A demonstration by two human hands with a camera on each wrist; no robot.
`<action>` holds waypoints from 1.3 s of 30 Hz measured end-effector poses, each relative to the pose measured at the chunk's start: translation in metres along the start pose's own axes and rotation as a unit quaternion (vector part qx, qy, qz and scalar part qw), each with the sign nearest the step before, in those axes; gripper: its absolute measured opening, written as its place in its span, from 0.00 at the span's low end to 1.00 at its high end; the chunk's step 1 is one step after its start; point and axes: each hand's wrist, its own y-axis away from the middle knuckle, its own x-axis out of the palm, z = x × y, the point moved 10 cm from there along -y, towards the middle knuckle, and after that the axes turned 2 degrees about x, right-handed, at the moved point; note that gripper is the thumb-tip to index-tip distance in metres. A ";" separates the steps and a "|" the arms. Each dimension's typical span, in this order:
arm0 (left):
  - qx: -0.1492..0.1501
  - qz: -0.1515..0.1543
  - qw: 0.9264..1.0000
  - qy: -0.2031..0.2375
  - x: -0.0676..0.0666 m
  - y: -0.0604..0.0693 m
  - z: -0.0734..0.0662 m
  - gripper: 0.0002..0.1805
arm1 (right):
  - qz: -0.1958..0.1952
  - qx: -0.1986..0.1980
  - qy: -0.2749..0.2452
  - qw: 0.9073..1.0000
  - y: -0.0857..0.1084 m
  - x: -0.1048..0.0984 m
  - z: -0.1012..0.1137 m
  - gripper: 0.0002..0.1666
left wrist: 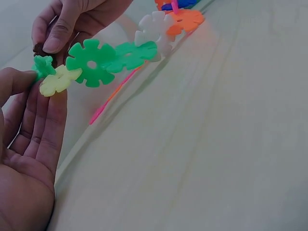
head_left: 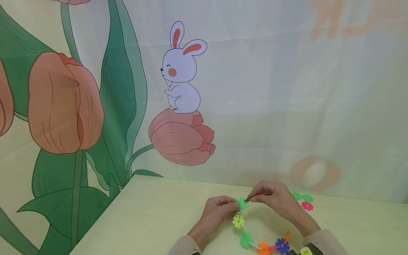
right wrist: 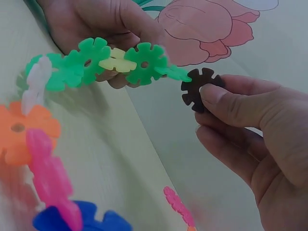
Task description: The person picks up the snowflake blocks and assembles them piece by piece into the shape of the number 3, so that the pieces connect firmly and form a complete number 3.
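Note:
A curved chain of notched plastic flower discs runs between my hands, and its coloured discs interlock edge to edge. My left hand (head_left: 214, 215) pinches a green disc (head_left: 242, 204) at the chain's upper end between thumb and fingers. Between the thumb and forefinger of my right hand (head_left: 276, 199) is a dark brown disc (right wrist: 196, 91), touching the edge of a green disc (right wrist: 175, 73); I cannot tell whether their slots are joined. Further along hang a yellow disc (head_left: 238, 221), a green disc (head_left: 246, 240), an orange disc (head_left: 264, 248) and a blue disc (head_left: 282, 245).
Behind my right hand, loose green discs (head_left: 307, 198) and a pink disc (head_left: 307, 206) lie on the pale table (head_left: 143, 216). A printed cloth (head_left: 255, 106) with a rabbit and tulips hangs along the table's far edge.

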 end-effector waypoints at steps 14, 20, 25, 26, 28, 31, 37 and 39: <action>-0.002 -0.005 1.000 0.011 -0.006 -0.001 0.000 0.06 | -0.038 -0.018 -0.008 0.999 -0.002 0.006 0.007 0.04; -0.003 -0.001 1.000 0.004 -0.009 -0.001 0.000 0.07 | -0.041 -0.020 0.005 0.999 -0.003 0.012 0.005 0.04; -0.005 0.000 1.000 -0.003 -0.011 -0.001 -0.001 0.08 | -0.041 -0.020 0.003 0.999 -0.003 0.015 0.007 0.04; -0.005 -0.001 1.000 -0.003 -0.011 -0.001 0.000 0.08 | -0.041 -0.018 0.002 0.999 -0.003 0.015 0.007 0.04; -0.008 -0.004 1.000 -0.004 -0.012 -0.001 0.000 0.07 | -0.038 -0.017 -0.001 0.999 -0.003 0.016 0.005 0.06; -0.012 -0.005 1.000 -0.008 -0.011 -0.001 0.001 0.06 | -0.028 -0.009 0.007 1.000 -0.002 0.018 0.003 0.05; -0.019 -0.012 1.000 -0.004 -0.007 -0.002 0.004 0.06 | 0.007 0.003 0.041 0.999 0.000 0.015 0.004 0.03; -0.020 -0.017 1.000 -0.001 -0.006 -0.002 0.006 0.06 | 0.007 0.014 0.057 0.998 0.001 0.008 0.003 0.05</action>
